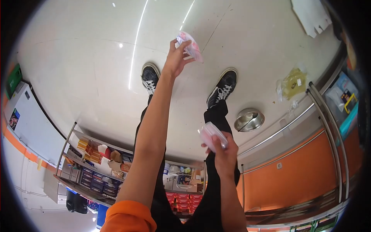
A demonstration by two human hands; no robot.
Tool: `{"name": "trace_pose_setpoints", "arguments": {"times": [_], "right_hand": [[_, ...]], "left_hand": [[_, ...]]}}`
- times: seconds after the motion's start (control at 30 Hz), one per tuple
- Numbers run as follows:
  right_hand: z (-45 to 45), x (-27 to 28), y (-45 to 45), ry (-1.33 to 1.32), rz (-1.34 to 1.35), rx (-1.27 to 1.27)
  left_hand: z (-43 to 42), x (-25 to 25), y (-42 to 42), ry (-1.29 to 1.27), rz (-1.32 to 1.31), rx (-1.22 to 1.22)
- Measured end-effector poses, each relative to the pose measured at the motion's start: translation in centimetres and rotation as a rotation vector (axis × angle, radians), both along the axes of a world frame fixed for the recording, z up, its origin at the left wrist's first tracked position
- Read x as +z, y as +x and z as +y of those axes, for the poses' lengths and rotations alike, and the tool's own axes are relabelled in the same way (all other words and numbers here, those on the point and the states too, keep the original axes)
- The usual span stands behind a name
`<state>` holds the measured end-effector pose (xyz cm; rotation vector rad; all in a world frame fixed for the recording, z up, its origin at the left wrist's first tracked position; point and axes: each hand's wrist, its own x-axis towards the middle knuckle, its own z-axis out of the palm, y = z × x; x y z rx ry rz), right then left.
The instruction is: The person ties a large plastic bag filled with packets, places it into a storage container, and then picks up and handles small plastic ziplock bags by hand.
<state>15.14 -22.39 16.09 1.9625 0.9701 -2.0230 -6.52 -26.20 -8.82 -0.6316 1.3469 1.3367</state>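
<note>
My left hand [177, 60] reaches far out over the floor, its fingers closed on a clear plastic packet with pink print [195, 50]. Closer to my body, my right hand [226, 152] grips a pale pink bundle in clear plastic [210, 135], thumb pressed on top. What is inside either wrapping is too unclear to name. The two hands are well apart, and the packets do not touch.
My shoes [222, 87] stand on the pale floor. To the right are a metal bowl [249, 120], a yellowish plastic bag [294, 83] and a metal rail [278, 129]. Shelves with boxes [98, 179] and a white chest [34, 123] are at left.
</note>
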Motion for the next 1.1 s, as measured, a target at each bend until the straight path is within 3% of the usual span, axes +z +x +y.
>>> {"name": "trace_pose_setpoints", "arguments": {"times": [0.13, 0.23, 0.33, 0.4, 0.47, 0.63, 0.73, 0.87, 0.9, 1.1], "right_hand": [[-1.5, 2.0, 2.2, 0.131, 0.048, -0.146], [3.6, 10.4, -0.2, 0.263, 0.168, -0.164], [8.8, 21.8, -1.4, 0.517, 0.303, 0.002], [11.5, 28.8, -1.3, 0.854, 0.425, 0.229], [13.2, 36.9, -1.1, 1.075, 0.458, 0.438], [13.4, 48.4, 0.6, 1.487, 0.501, 0.684], [12.9, 53.2, 0.6, 1.603, 0.505, 0.682], [10.9, 58.2, 1.1, 1.526, 0.424, 0.488], [10.6, 58.8, 0.7, 1.661, 0.434, 0.454], [7.1, 63.6, -1.5, 1.904, 0.361, 0.596]], "left_hand": [[2.7, 10.9, 0.3, 0.175, -0.049, 0.152], [4.2, 21.2, 0.5, 0.294, -0.174, 0.200], [5.4, 36.0, 2.5, 0.368, -0.255, 0.285], [6.7, 45.1, 3.6, 0.452, -0.229, 0.297], [7.7, 54.3, 4.6, 0.517, -0.210, 0.203], [8.0, 69.0, 6.9, 0.743, -0.296, 0.166], [7.6, 71.5, 7.1, 0.795, -0.163, 0.026], [7.0, 76.4, 5.5, 0.800, -0.176, -0.011], [6.7, 77.7, 5.1, 0.826, -0.218, -0.010], [4.5, 80.9, 3.3, 0.851, -0.165, -0.078]]}}
